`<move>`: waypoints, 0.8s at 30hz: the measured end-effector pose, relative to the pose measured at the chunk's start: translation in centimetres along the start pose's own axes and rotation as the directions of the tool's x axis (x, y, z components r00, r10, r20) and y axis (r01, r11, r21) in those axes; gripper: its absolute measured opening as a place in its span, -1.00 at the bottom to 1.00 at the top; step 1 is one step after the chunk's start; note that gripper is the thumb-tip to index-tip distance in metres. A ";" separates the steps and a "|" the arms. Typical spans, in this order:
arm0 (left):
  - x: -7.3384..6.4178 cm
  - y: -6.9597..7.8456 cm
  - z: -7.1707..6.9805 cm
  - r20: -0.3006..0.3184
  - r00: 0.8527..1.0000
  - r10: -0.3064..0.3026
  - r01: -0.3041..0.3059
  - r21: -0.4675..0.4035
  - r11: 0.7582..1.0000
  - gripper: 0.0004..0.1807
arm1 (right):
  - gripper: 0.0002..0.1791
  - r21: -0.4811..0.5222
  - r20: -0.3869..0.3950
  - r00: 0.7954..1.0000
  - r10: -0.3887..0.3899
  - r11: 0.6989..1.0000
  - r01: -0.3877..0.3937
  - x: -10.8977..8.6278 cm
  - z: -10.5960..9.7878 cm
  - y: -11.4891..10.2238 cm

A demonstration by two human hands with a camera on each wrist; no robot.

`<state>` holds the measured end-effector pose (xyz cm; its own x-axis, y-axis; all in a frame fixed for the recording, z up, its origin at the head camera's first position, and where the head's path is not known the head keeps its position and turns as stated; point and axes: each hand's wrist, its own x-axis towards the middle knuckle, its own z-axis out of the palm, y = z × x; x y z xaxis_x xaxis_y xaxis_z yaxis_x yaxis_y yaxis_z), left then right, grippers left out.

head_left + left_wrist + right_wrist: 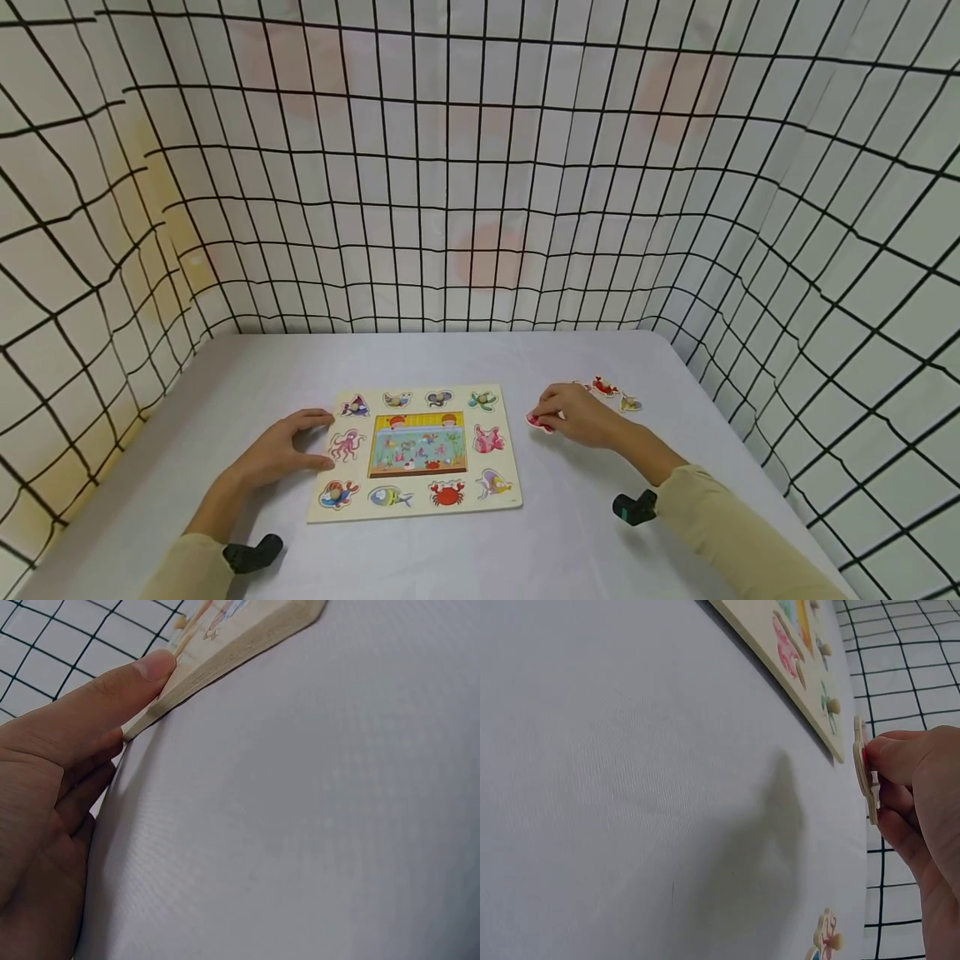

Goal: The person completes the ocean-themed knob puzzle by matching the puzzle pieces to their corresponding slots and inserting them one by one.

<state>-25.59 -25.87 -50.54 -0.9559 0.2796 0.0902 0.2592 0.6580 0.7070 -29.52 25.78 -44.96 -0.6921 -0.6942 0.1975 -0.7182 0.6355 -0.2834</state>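
Observation:
A wooden puzzle board [360,512] with sea-animal shapes around a central aquarium picture lies on the white-covered table. My left hand [281,450] rests at its left edge, fingers and thumb spread apart. In the left wrist view the thumb [127,694] touches the board's edge. To the right of the board, my right hand [581,417] pinches a pink-red puzzle piece [538,424]. Seen edge-on in the right wrist view, that piece [863,772] is held off the table, its knob hidden by the fingers. A pink shape [488,439] shows on the board's right side.
Beyond my right hand lie a red crab piece [604,387] and a yellowish-grey piece [630,403]. Another piece [582,385] is partly hidden by the hand. Black grid netting [480,183] over white sheets stands around the table's back and sides.

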 end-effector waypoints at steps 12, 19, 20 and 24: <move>-0.1 0.1 0.0 0.007 1.000 -0.010 0.010 -0.001 1.000 -0.13 | -0.82 0.047 0.031 0.993 -0.111 0.993 0.109 2.0 1.3 -1.5; -0.1 0.1 0.1 0.006 1.000 -0.013 0.014 -0.007 1.000 -0.13 | -0.83 0.073 0.062 0.990 -0.127 0.990 0.122 3.2 2.4 -2.3; -0.1 0.1 0.0 0.006 1.000 -0.015 0.015 -0.008 1.000 -0.13 | -0.82 0.075 0.067 0.990 -0.125 0.990 0.120 3.4 2.5 -2.5; 0.0 0.0 0.0 0.003 1.000 -0.016 0.016 -0.007 1.000 -0.13 | -0.82 0.074 0.072 0.988 -0.134 0.989 0.128 3.9 3.0 -2.9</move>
<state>-25.56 -25.86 -50.53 -0.9595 0.2711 0.0769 0.2429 0.6574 0.7133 -29.93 20.17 -46.19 -0.5830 -0.7955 0.1652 -0.7938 0.5144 -0.3244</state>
